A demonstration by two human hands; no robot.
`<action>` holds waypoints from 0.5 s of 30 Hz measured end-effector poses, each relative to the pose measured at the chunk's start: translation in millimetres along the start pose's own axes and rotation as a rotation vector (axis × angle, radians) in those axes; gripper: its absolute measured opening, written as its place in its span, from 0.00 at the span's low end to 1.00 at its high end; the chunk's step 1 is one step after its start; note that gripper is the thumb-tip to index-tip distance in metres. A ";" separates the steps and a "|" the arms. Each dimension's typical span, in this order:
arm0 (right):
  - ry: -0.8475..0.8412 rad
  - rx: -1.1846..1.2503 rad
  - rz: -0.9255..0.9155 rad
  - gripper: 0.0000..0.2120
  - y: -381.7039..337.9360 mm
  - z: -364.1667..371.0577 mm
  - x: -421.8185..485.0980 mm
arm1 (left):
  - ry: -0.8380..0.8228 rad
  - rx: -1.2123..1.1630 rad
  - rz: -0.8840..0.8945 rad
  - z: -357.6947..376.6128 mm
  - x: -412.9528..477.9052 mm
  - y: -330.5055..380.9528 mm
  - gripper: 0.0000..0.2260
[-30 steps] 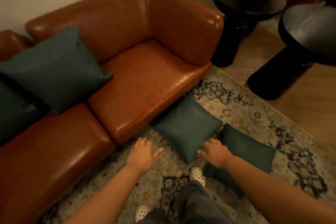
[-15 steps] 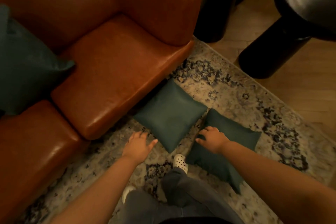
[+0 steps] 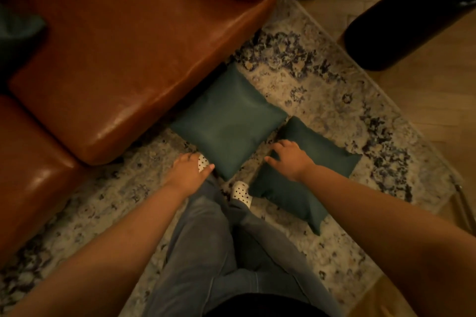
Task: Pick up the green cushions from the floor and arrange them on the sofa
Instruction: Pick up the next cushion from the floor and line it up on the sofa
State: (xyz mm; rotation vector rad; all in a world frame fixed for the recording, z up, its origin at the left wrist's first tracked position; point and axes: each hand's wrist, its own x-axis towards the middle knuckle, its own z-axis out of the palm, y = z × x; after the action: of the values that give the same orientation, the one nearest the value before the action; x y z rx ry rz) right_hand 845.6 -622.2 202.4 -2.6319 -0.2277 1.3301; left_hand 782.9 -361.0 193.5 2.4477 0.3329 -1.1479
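Note:
Two green cushions lie flat on the patterned rug in front of the brown leather sofa (image 3: 123,64). The nearer-to-sofa cushion (image 3: 226,121) touches the sofa's front edge. The second cushion (image 3: 316,177) lies to its right. My left hand (image 3: 188,172) hovers open by the lower left corner of the first cushion, holding nothing. My right hand (image 3: 291,159) is spread over the upper left part of the second cushion, fingers apart; I cannot tell if it touches. A corner of another green cushion (image 3: 18,31) shows on the sofa at far left.
My legs in grey trousers and white dotted shoes (image 3: 240,192) stand on the rug (image 3: 334,100) just below the cushions. Two dark round table bases (image 3: 401,20) stand on the wooden floor at the upper right. Thin metal legs (image 3: 463,203) show at the right edge.
I have bent further down, so the view has dropped closer to the floor. Both hands have lowered toward the two cushions, the right one over the right cushion.

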 end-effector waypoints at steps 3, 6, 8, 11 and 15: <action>-0.014 0.034 0.022 0.26 -0.6 0.9 27.0 | -0.023 -0.001 -0.020 0.5 31.3 -4.8 0.29; -0.022 0.084 0.051 0.25 0.2 7.0 63.4 | -0.064 -0.006 -0.039 7.7 69.1 -16.5 0.30; -0.026 0.105 0.074 0.25 2.5 15.0 92.9 | -0.078 -0.009 -0.059 15.8 97.0 -26.7 0.30; -0.022 0.161 0.118 0.27 5.8 28.1 140.1 | -0.090 -0.024 -0.099 26.7 139.2 -41.2 0.30; -0.010 0.223 0.164 0.28 10.0 38.7 207.4 | -0.113 -0.107 -0.176 37.6 199.0 -57.5 0.32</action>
State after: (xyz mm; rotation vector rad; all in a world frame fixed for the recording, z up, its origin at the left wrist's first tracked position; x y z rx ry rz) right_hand 936.6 -583.0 15.9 -2.4999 0.1318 1.3309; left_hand 861.2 -319.7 2.6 2.2863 0.5697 -1.2999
